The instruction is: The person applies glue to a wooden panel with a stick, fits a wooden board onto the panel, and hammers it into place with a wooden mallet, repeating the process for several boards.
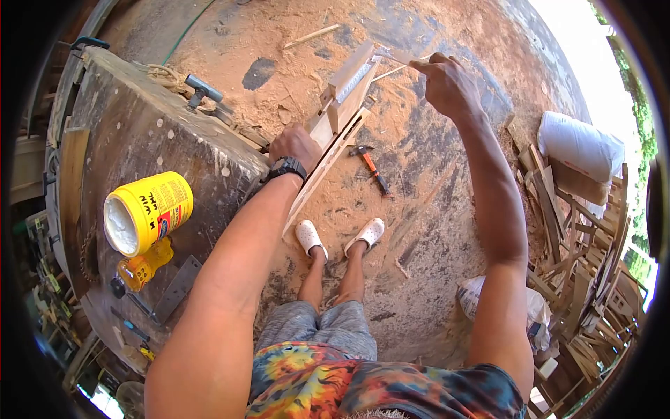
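Note:
My left hand [293, 145], with a watch on its wrist, is closed around the near part of a wooden workpiece [322, 130] beside the bench edge. At the workpiece's far end, white paste [354, 81] coats an inner face. My right hand [450, 82] is raised to the right of that end, its fingers closed on a thin flat spreader [396, 55]. The spreader's tip is right at the coated end. A long slotted wooden piece [328, 164] runs alongside the workpiece. On the bench to my left, a yellow tub [157, 208] shows white paste inside its open mouth.
The bench [150, 129] also bears an amber bottle [148, 264], a metal plate [177, 288] and a clamp [202, 91]. An orange-handled hammer [372, 171] appears beyond my feet. Sawdust covers the floor. Scrap wood [579, 293] and a white sack [581, 148] are at right.

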`<state>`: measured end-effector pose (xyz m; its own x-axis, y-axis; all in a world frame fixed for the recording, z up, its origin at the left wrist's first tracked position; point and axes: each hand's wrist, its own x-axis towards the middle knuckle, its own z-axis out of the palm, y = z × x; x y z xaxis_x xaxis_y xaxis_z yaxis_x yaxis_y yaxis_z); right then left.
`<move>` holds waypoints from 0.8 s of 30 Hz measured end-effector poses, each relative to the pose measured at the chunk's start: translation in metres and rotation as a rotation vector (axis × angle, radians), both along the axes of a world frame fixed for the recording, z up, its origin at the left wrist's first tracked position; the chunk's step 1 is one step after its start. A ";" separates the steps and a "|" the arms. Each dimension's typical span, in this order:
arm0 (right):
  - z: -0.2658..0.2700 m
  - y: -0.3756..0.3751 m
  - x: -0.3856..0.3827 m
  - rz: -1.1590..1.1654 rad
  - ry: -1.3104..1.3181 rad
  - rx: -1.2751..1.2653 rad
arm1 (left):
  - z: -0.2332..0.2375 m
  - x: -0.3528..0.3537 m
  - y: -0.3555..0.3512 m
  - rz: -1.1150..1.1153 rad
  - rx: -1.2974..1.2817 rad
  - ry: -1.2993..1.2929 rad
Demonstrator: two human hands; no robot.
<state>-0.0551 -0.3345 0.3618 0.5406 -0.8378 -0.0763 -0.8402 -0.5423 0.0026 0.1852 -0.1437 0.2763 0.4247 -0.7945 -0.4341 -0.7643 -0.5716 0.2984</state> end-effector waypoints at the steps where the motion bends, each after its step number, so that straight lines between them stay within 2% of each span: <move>1: -0.006 0.000 -0.001 0.000 0.000 0.000 | 0.000 0.000 0.000 0.002 -0.002 0.004; 10: -0.011 0.009 -0.011 -0.089 -0.017 0.072 | 0.002 0.000 -0.001 -0.054 0.028 -0.042; 12: -0.014 0.015 -0.009 -0.027 -0.114 -0.009 | 0.002 -0.001 -0.001 -0.058 0.039 -0.037; 17: -0.024 0.028 -0.004 -0.008 -0.092 -0.014 | 0.002 -0.001 0.000 -0.032 -0.020 -0.040; 24: -0.005 0.034 -0.010 -0.063 -0.096 0.026 | 0.009 -0.003 -0.002 -0.035 0.029 -0.024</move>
<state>-0.0647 -0.3009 0.3566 0.4929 -0.8688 -0.0483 -0.8682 -0.4874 -0.0930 0.1822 -0.1456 0.2853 0.4072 -0.7963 -0.4474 -0.7909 -0.5524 0.2632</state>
